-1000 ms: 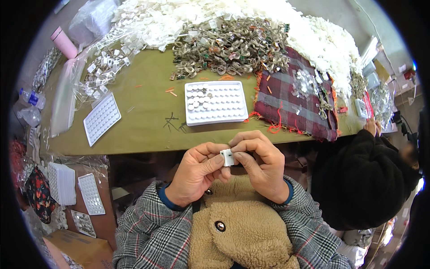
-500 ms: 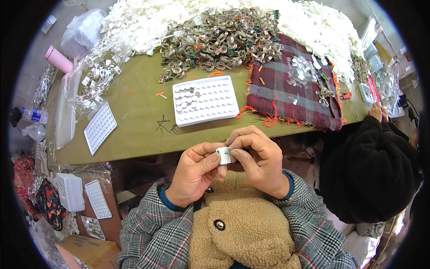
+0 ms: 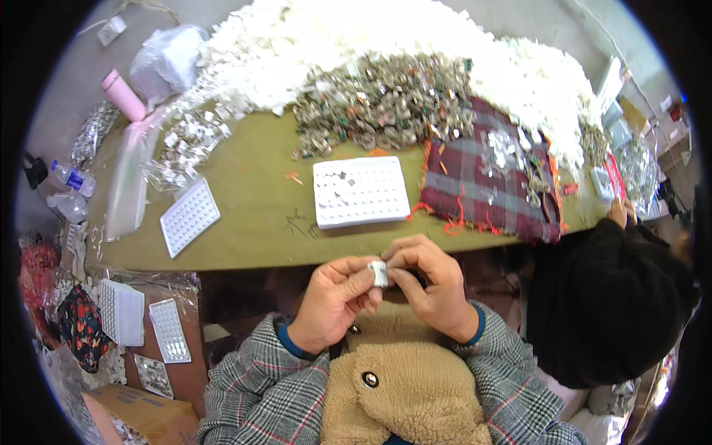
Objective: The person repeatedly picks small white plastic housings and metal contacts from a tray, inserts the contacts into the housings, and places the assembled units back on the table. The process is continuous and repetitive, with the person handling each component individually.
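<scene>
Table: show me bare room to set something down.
Widest: between the slanted tray and middle tray, beside a few orange slivers and dark marks. A thin strip runs between middle tray and near edge. Crowded: back, with white heap and grey heap; right, with plaid cloth; left, with white parts.

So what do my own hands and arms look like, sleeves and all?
Your left hand and right hand are gloveless. Both plaid sleeves are black, grey and whitish with thin red lines; dark blue cuffs show at the wrists.
</scene>
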